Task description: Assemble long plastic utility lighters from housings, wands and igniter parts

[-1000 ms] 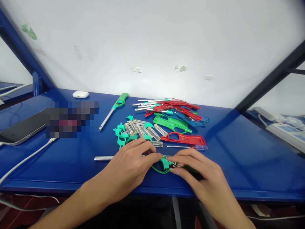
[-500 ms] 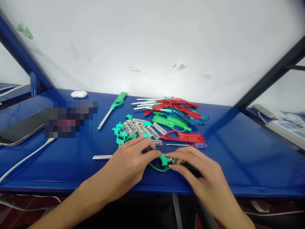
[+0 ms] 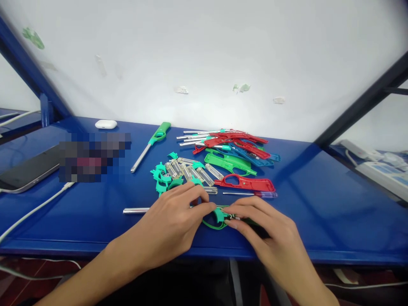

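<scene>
The metal tube (image 3: 135,211) had turned slightly; right fingers (image 3: 244,208) pinched a dark wired part (image 3: 233,217); whether left fingers (image 3: 204,208) gripped, I couldn't tell; the trigger (image 3: 219,215) sat in the open green handle (image 3: 215,227); up the counter (image 3: 318,212) lay one whole lighter (image 3: 152,141), loose tanks (image 3: 204,176).

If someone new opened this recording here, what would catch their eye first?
Probably the left-hand grip and right-hand grip, low in the middle, both at a green lighter shell with a teal trigger. Farther back, right of centre, a heap of red, blue and green lighter parts stands out against the blue table. Left of that heap, a green lighter lies apart.
</scene>
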A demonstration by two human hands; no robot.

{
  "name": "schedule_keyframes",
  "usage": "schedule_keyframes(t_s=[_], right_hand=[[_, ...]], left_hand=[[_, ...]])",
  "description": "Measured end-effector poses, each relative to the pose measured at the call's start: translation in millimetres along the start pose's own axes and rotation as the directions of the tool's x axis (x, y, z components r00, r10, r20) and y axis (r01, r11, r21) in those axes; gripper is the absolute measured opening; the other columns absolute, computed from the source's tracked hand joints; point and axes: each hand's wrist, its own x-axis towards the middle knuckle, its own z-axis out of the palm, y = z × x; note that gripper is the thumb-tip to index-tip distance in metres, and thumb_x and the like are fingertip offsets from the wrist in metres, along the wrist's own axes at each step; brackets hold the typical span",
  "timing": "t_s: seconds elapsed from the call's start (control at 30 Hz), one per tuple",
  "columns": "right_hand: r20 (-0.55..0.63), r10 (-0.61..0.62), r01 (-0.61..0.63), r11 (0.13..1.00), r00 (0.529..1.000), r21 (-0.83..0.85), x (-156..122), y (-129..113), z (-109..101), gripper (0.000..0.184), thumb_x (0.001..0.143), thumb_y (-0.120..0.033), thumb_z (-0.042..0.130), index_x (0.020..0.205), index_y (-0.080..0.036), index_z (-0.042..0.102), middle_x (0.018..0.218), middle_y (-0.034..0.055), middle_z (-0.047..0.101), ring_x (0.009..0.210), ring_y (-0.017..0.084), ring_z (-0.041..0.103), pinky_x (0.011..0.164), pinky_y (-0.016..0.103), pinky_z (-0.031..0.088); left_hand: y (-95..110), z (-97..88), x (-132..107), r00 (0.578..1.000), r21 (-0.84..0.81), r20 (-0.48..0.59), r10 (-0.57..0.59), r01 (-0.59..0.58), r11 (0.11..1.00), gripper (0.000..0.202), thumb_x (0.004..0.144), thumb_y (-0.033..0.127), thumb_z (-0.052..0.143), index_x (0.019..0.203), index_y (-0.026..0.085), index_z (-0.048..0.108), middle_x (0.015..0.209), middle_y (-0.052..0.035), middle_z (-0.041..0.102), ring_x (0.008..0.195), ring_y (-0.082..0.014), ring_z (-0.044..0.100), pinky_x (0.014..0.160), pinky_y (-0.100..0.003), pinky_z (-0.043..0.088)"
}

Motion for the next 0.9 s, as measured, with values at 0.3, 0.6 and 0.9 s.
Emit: schedule_keyframes(t_s=[0.3, 0.6, 0.9], right_hand=[[-0.005, -0.022, 0.022, 1.0, 1.0, -0.002, 0.4, 0.3, 0.4, 0.02, 0.098, -0.014, 0.071, 0.11, -0.029, 0.077, 0.108, -0.0013, 0.073, 0.096, 0.013, 0.074, 0.088, 0.018, 0.058], [-0.005, -0.03, 0.03, 1.0, 1.0, -0.005, -2.0, 1.8, -0.1, 0.024, 0.101, -0.011, 0.065, 0.111, -0.031, 0.075, 0.111, -0.0023, 0.073, 0.101, 0.012, 0.072, 0.092, 0.02, 0.056], [0.02, 0.01, -0.012, 0.996, 1.0, 0.087, -1.3, 3.2, -4.2, 0.026, 0.103, -0.012, 0.063, 0.112, -0.034, 0.074, 0.112, -0.0056, 0.076, 0.103, 0.011, 0.073, 0.094, 0.019, 0.056]], left_hand=[[-0.5, -0.2, -0.9, 1.0, 0.002, -0.004, 0.02, -0.02, 1.0, 0.028, 0.099, 0.0, 0.051, 0.109, 0.014, 0.073, 0.1, -0.0084, 0.064, 0.087, -0.0213, 0.058, 0.076, -0.036, 0.053], [-0.2, -0.5, -0.5, 1.0, 0.008, -0.006, 0.022, -0.022, 1.0, 0.036, 0.099, -0.002, 0.048, 0.117, 0.015, 0.075, 0.096, -0.0075, 0.063, 0.085, -0.0207, 0.058, 0.074, -0.035, 0.053], [-1.4, 2.1, -2.4, 1.0, 0.034, 0.01, 0.024, -0.025, 0.999, 0.039, 0.095, -0.005, 0.047, 0.117, 0.014, 0.073, 0.1, -0.0082, 0.065, 0.087, -0.0212, 0.064, 0.076, -0.035, 0.057]])
